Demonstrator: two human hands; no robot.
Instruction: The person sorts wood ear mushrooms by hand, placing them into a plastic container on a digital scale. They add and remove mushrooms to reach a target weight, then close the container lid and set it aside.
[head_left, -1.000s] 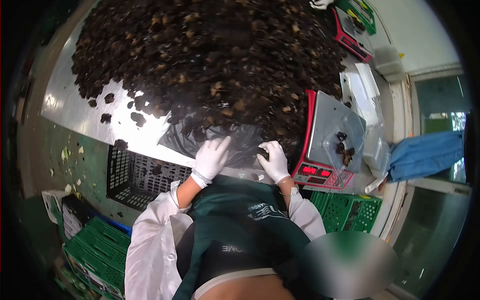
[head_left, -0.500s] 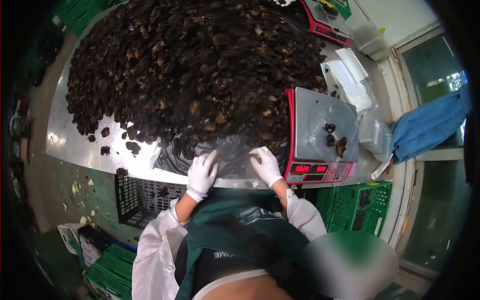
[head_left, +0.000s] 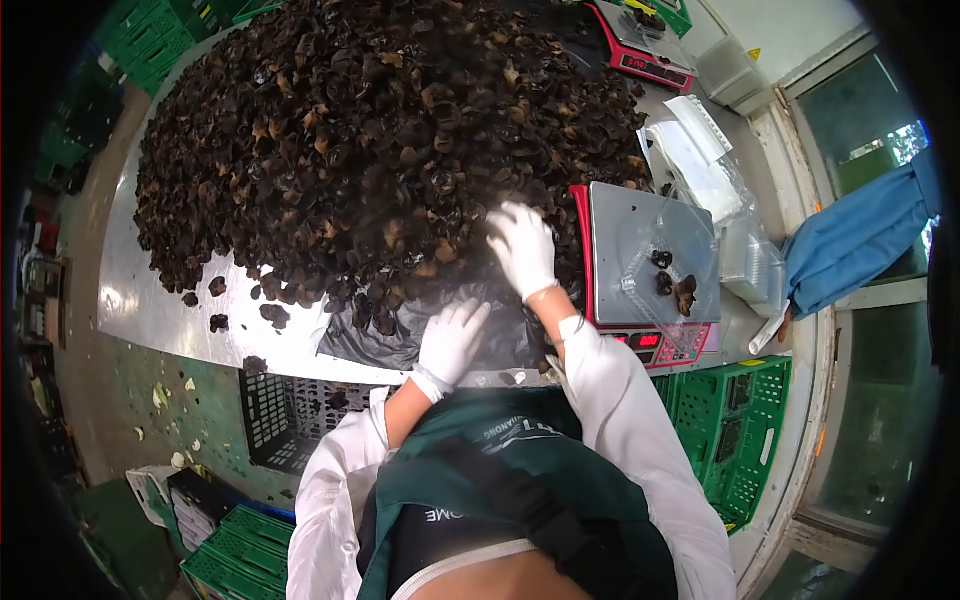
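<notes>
A big heap of dark brown wood ear mushrooms [head_left: 400, 150] covers most of the metal table. My right hand [head_left: 524, 250], in a white glove, is over the heap's near right edge, fingers apart and nothing visible in them. Lower and to the left, my gloved left hand [head_left: 455, 342] rests at black plastic sheeting [head_left: 370, 340], its fingers stretched out and holding nothing I can see. Right of my right hand stands a red-framed digital scale [head_left: 610, 225]. On its plate lies a clear plastic tray [head_left: 650, 285] with several mushroom pieces.
A second scale [head_left: 650, 65] stands at the back right. Clear plastic boxes [head_left: 750, 265] and a blue cloth [head_left: 855, 245] are on the right. Below the table edge are a black crate [head_left: 300, 425] and a green crate [head_left: 740, 430]. Loose mushrooms lie on the left.
My right hand has moved up and forward from the plastic sheeting to the mushroom heap. My left hand has shifted a little to the right.
</notes>
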